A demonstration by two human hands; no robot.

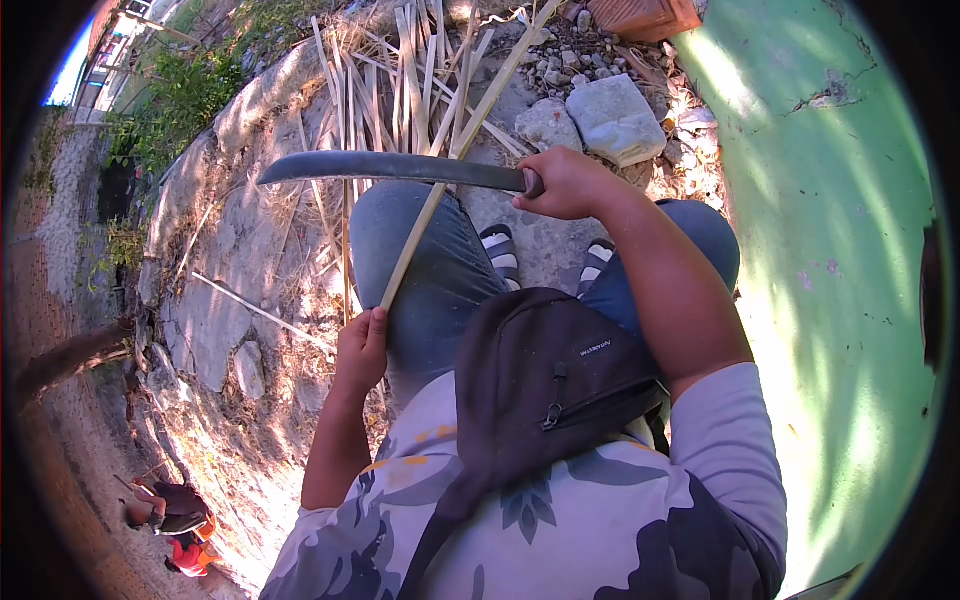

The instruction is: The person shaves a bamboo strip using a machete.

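Note:
My right hand is closed round the handle of a machete, whose long dark blade points left across the view. Beneath or against the blade runs a long pale bamboo strip, slanting from upper right down to my left thigh. My left hand grips the strip's lower end, thumb on top. The blade crosses the strip just above my left knee; whether the two touch I cannot tell.
A pile of split strips lies on the ground ahead. Concrete blocks and a brick are near a green wall on the right. A black bag hangs on my front. Two people are at the lower left.

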